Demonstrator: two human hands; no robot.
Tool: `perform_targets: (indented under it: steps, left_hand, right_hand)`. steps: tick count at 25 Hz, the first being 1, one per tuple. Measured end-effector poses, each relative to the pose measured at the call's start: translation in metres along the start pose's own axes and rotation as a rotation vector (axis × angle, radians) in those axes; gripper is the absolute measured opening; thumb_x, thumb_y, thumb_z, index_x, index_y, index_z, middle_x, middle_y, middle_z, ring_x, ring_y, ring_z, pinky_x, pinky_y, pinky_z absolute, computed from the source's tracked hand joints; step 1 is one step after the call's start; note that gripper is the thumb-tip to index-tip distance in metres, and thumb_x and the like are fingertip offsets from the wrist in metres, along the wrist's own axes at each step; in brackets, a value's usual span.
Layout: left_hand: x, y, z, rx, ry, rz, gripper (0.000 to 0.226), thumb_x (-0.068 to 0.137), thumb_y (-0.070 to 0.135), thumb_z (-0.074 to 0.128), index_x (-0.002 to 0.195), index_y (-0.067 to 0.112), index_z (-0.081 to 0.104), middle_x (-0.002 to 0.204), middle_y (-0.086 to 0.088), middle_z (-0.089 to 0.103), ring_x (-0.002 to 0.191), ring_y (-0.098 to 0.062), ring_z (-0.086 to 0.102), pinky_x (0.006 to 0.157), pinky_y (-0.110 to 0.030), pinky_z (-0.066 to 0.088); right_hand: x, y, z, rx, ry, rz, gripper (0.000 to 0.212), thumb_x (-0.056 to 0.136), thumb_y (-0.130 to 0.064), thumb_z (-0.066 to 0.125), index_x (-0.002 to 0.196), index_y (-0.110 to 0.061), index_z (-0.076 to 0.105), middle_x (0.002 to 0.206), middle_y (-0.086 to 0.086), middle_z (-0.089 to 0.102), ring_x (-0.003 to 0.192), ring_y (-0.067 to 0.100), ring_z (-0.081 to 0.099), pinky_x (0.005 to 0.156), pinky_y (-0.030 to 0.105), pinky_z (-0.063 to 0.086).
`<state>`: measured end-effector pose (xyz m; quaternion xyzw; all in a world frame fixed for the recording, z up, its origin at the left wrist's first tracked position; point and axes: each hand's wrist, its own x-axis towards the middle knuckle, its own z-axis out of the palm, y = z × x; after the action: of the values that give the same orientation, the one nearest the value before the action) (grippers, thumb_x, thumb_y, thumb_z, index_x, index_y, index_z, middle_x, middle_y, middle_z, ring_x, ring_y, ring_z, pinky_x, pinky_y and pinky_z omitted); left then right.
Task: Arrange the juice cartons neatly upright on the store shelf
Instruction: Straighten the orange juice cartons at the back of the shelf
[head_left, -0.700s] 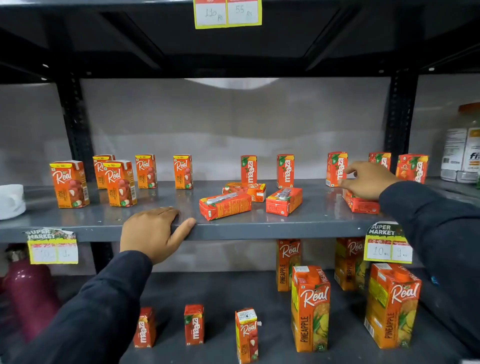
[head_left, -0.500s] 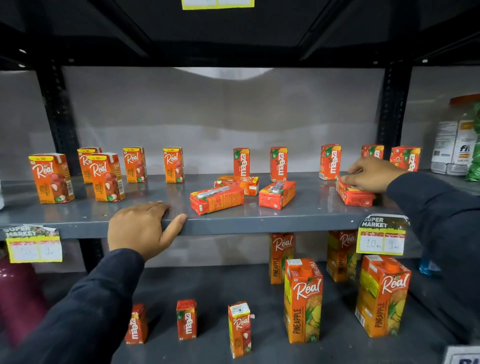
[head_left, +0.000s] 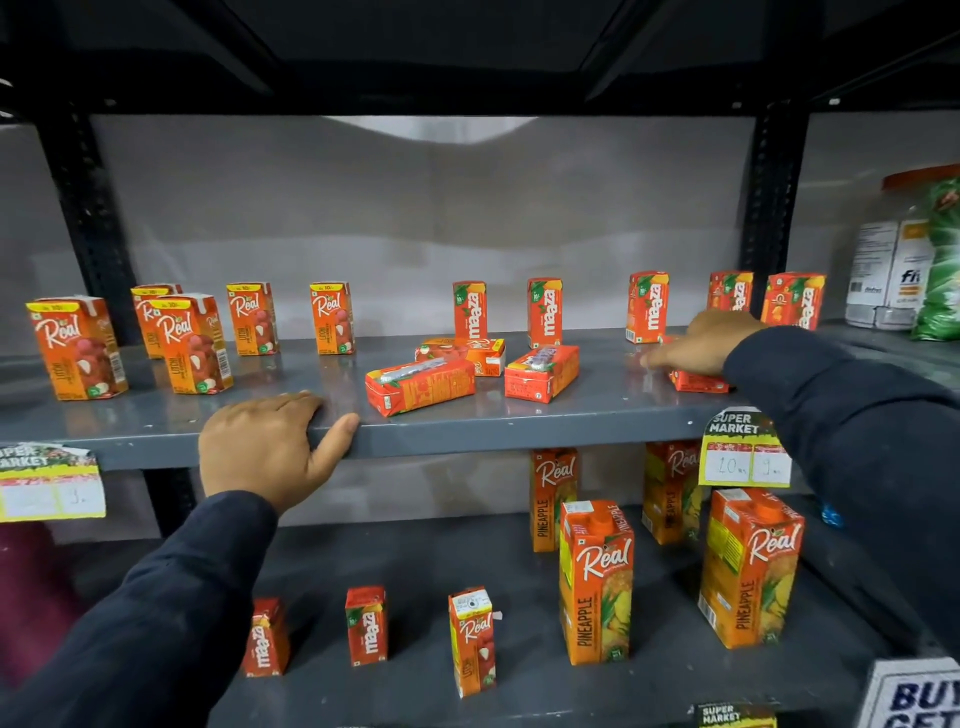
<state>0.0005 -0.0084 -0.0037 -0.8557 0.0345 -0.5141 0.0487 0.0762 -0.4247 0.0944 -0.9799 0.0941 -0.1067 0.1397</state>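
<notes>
left hand (head_left: 270, 447): lower left of centre, draped flat over the front lip of the shelf (head_left: 519, 431), grip slack and holding nothing.
fallen cartons, centre: front carton (head_left: 421, 387), right carton (head_left: 542, 373) and back carton (head_left: 462, 353) lie flat, long axes running roughly left to right; these look to be next.
right hand (head_left: 701, 343): right of frame, fingers spread over the tipped carton (head_left: 696, 380); whether the grip has closed on it, cannot tell.
key relation: that carton lies directly under the right palm, mostly hidden, far from the left hand.
upright row (head_left: 544, 312): standing along the back.
</notes>
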Motion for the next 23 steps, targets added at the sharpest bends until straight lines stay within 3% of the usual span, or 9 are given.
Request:
perform_targets:
  steps: [2,4,11,14,16,18,21,23]
  left_hand:
    - [0.000,0.001,0.000,0.007,-0.002,-0.001,0.064,0.089,0.060,0.034,0.075,0.010,0.071,0.060,-0.010,0.065,0.052,-0.034,0.060,0.055,-0.029,0.032]
    - [0.000,0.002,-0.001,0.006,-0.003,-0.006,0.064,0.089,0.060,0.034,0.075,0.010,0.071,0.059,-0.010,0.065,0.052,-0.034,0.059,0.055,-0.029,0.032]
    - [0.000,0.002,-0.002,-0.002,0.011,-0.011,0.064,0.090,0.061,0.032,0.073,0.012,0.070,0.058,-0.007,0.063,0.052,-0.030,0.058,0.056,-0.028,0.029]
    - [0.000,0.002,0.000,-0.001,0.014,-0.015,0.065,0.090,0.062,0.031,0.071,0.013,0.069,0.057,-0.006,0.062,0.051,-0.030,0.057,0.055,-0.028,0.029]
    - [0.000,0.001,0.000,-0.005,0.009,-0.016,0.065,0.090,0.062,0.032,0.072,0.012,0.070,0.058,-0.006,0.063,0.052,-0.031,0.058,0.055,-0.029,0.031]
    - [-0.001,0.001,0.001,-0.008,0.007,-0.021,0.065,0.090,0.062,0.032,0.073,0.012,0.070,0.059,-0.007,0.064,0.052,-0.031,0.059,0.054,-0.029,0.034]
    - [0.000,0.002,0.001,-0.004,0.014,-0.023,0.065,0.090,0.061,0.033,0.074,0.011,0.071,0.059,-0.007,0.065,0.052,-0.032,0.059,0.054,-0.030,0.034]
    - [0.000,0.002,0.000,0.001,0.017,-0.023,0.065,0.090,0.061,0.034,0.074,0.011,0.072,0.059,-0.008,0.065,0.052,-0.032,0.060,0.054,-0.030,0.035]
  right_hand:
    - [-0.002,-0.005,0.000,-0.009,-0.015,0.015,0.033,0.071,-0.043,0.070,0.074,-0.016,0.053,0.073,0.006,0.058,0.064,0.023,0.056,0.050,0.026,0.036]
    - [-0.003,-0.008,-0.001,-0.024,-0.012,0.026,0.026,0.072,-0.036,0.070,0.072,-0.015,0.053,0.072,0.007,0.059,0.063,0.023,0.056,0.049,0.025,0.035]
    - [-0.009,-0.007,-0.006,-0.023,-0.124,0.054,0.033,0.066,-0.038,0.074,0.080,-0.015,0.054,0.082,0.008,0.061,0.071,0.022,0.059,0.053,0.026,0.042]
    - [-0.010,-0.001,-0.011,0.016,-0.021,0.052,0.035,0.060,-0.036,0.077,0.077,-0.014,0.057,0.077,0.008,0.062,0.069,0.022,0.059,0.051,0.026,0.039]
    - [-0.007,0.002,-0.013,0.205,0.192,-0.003,0.032,0.059,-0.038,0.076,0.070,-0.011,0.062,0.071,0.008,0.063,0.064,0.022,0.057,0.049,0.027,0.036]
    - [-0.004,0.001,-0.014,0.501,0.380,-0.066,0.032,0.062,-0.044,0.072,0.067,-0.013,0.067,0.073,0.008,0.068,0.066,0.021,0.060,0.053,0.030,0.042]
    - [-0.006,-0.009,-0.013,0.980,0.327,-0.143,0.033,0.059,-0.044,0.074,0.065,-0.013,0.066,0.080,0.011,0.072,0.077,0.026,0.068,0.074,0.045,0.059]
    - [-0.006,-0.017,-0.010,1.155,0.219,-0.154,0.034,0.057,-0.041,0.077,0.064,-0.017,0.055,0.074,0.010,0.067,0.071,0.024,0.069,0.072,0.045,0.059]
